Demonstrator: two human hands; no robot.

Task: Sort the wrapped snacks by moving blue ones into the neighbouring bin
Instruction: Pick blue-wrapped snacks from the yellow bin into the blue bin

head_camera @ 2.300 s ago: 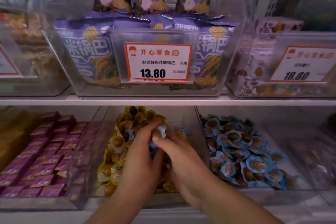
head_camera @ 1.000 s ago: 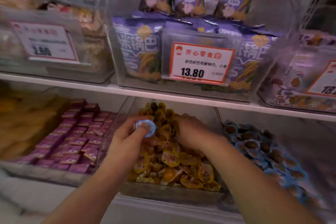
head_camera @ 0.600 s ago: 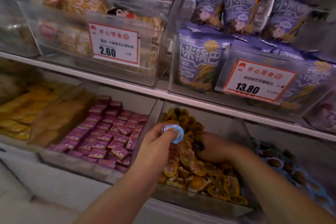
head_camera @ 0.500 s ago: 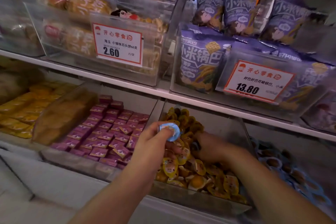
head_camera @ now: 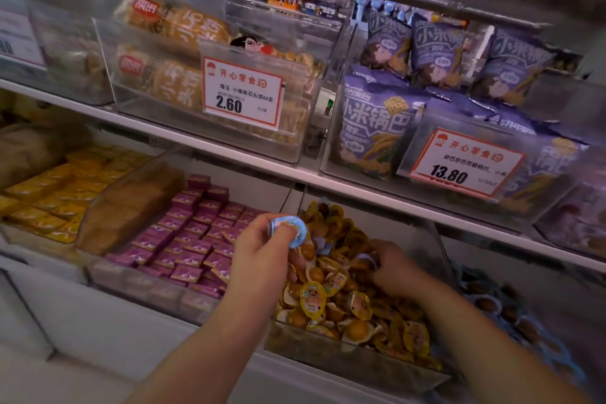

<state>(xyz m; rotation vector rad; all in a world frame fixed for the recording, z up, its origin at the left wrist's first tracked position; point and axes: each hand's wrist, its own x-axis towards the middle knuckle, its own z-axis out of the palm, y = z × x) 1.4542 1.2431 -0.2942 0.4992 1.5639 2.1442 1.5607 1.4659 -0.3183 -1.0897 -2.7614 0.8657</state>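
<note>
Fingers (head_camera: 262, 226) of the left hand (head_camera: 262, 259) curl round a blue wrapped snack (head_camera: 290, 231), pinching it above the left edge of the clear bin (head_camera: 344, 361) heaped with yellow wrapped snacks (head_camera: 347, 302). The left forearm rises from the lower frame, wrist bent slightly up. The right hand (head_camera: 393, 269) is dug into the yellow heap, its fingers curled down among the wrappers; whether they hold anything cannot be told. The neighbouring bin with blue snacks (head_camera: 511, 308) lies at the right, blurred.
</note>
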